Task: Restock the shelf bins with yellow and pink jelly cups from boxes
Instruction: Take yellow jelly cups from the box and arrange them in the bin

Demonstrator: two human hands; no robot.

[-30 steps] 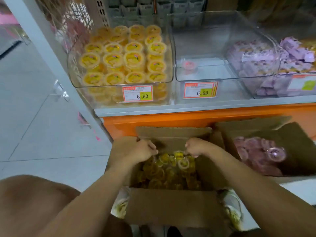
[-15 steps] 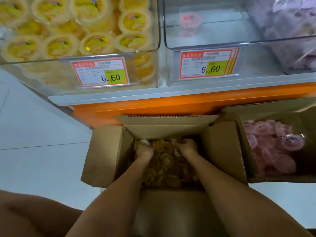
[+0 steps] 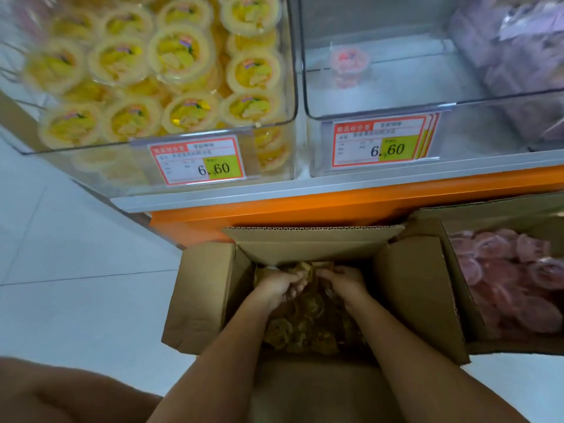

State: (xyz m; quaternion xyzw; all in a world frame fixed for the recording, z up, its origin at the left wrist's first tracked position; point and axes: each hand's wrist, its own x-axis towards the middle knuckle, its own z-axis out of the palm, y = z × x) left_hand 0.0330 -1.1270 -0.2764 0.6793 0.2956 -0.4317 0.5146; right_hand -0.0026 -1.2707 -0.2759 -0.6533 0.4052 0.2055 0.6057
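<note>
Yellow cups point(image 3: 305, 319) lie heaped in the open box point(image 3: 201, 297) on the floor point(image 3: 76, 254), hard against the foot of the shelf point(image 3: 305, 206). Both hands are down in that heap! The left hand point(image 3: 279, 288) and the right hand point(image 3: 345, 282) sit close together at the far end of the box, knuckles up, fingers point(image 3: 294, 290) curled inward toward each other. They look to be pinching cups from the top of the pile between them. How many each hand has, I cannot tell; the box is dim and the pile blurs.

Now the relation that counts: the cups sit directly under and between the fingers, so the lift looks straight up. From there the yellow bin point(image 3: 283, 148) stands above and to the left, already well stocked right up to its front wall. The left hand is the nearer one to it, so the right would have the longer reach across. The cups are round, with no long axis to line up; the worry is only keeping them upright on the way.

Straight above the hands sits the middle bin point(image 3: 381, 96), with a lone pink cup point(image 3: 348, 64) at its back. Pink cups point(image 3: 512, 288) wait in the pink box point(image 3: 451, 270) just to the right, its flap touching the first box. That side, by my reading, has hardly begun.
</note>
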